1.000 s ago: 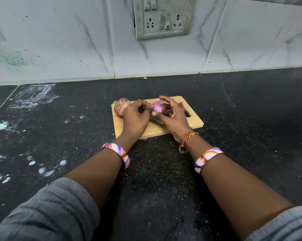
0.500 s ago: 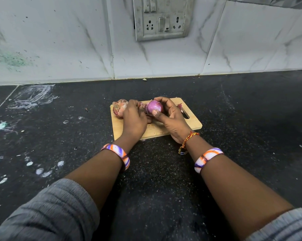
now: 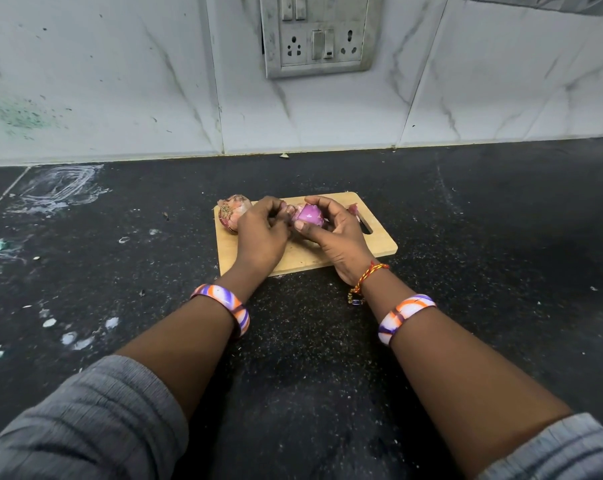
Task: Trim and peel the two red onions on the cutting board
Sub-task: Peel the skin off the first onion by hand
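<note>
You're mid-peel on the first onion point(image 3: 309, 215): right hand point(image 3: 338, 239) cups it, left hand point(image 3: 262, 233) pinches skin at its side; second onion point(image 3: 232, 212) unpeeled, likely next.

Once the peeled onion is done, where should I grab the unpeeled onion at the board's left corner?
Judging by its pose, take the unpeeled onion across its round middle, coming from above and the left. Its root end faces the camera, and the left hand crowds its right side. It lies on the board corner, so the left and far sides look free.
</note>
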`<state>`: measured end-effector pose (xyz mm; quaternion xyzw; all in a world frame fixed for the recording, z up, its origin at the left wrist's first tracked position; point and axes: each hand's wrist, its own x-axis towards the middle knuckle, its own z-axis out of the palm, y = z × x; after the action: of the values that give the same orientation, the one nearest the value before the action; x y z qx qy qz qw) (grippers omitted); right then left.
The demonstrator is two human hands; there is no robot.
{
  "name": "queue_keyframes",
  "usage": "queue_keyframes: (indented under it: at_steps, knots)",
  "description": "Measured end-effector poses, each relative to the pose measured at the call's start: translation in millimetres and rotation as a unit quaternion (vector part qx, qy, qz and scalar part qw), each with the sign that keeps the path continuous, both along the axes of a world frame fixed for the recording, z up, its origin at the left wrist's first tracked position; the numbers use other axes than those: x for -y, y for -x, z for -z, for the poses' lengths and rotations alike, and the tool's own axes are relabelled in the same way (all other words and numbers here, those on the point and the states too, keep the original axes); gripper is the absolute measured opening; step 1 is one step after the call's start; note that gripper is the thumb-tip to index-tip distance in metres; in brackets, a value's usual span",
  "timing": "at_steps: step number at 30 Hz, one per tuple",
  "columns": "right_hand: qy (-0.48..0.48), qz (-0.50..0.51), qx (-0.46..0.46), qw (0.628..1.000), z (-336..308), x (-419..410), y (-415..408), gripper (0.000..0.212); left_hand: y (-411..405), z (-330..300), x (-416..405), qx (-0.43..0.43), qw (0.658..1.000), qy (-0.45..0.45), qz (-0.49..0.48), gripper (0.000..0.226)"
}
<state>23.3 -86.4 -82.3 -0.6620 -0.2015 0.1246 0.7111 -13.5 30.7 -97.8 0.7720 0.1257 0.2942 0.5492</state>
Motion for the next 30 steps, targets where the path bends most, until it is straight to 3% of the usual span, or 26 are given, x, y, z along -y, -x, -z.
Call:
queue_keyframes:
  at_steps: [9, 16, 20, 23, 26, 30]
  knots:
    - [-0.019, -0.036, -0.031, 0.999, -2, 2, -1, 0.037, -3, 2, 1, -0.019, 0.999, 0.027, -0.043, 0.013]
    - [-0.014, -0.035, -0.035, 0.999, -5, 0, 0, 0.041, 2, -7, 0, 0.01, 0.989, 0.145, -0.004, 0.018]
    - [-0.015, -0.033, -0.034, 0.999, -3, 4, -1, 0.053, 3, -6, 1, 0.009, 0.997, 0.077, -0.002, 0.003]
    - [0.037, -0.023, 0.01, 0.999, -1, 0, 1, 0.058, 4, -6, 1, 0.018, 0.999, 0.045, 0.006, 0.008]
    - [0.076, 0.02, 0.062, 0.995, 2, -6, 3, 0.052, 2, -4, -2, 0.019, 0.999, 0.045, 0.006, 0.016]
    - [0.067, 0.024, 0.052, 0.996, 2, -7, 3, 0.044, -3, 2, -6, 0.017, 0.998, 0.057, -0.034, 0.02]
